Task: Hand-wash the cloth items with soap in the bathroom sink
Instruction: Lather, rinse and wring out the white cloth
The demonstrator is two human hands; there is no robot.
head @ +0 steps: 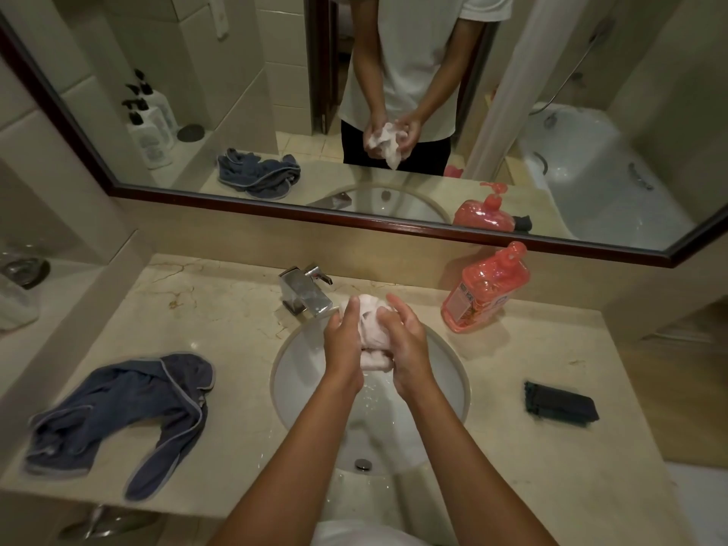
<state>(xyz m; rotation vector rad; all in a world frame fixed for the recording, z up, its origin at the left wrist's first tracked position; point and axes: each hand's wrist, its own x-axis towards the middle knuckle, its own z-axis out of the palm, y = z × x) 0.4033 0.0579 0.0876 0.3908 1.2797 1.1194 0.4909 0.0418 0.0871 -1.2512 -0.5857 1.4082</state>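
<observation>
Over the white round sink [299, 372] I hold a bunched, wet pale pink cloth [370, 329] between both hands. My left hand [342, 340] grips its left side with curled fingers. My right hand [405, 340] wraps round its right side, and suds show on the fingers. Drops fall from the cloth into the bowl. A red pump bottle of soap [484, 289] stands on the counter at the back right. A crumpled blue cloth [118, 415] lies on the counter to the left. A folded dark green cloth [561, 403] lies to the right.
A chrome tap [305, 289] stands behind the sink, just left of my hands. The marble counter [220, 321] runs under a wide mirror [275, 112] that reflects me, the bathtub and several white pump bottles. A glass jar [17, 285] sits on the ledge at far left.
</observation>
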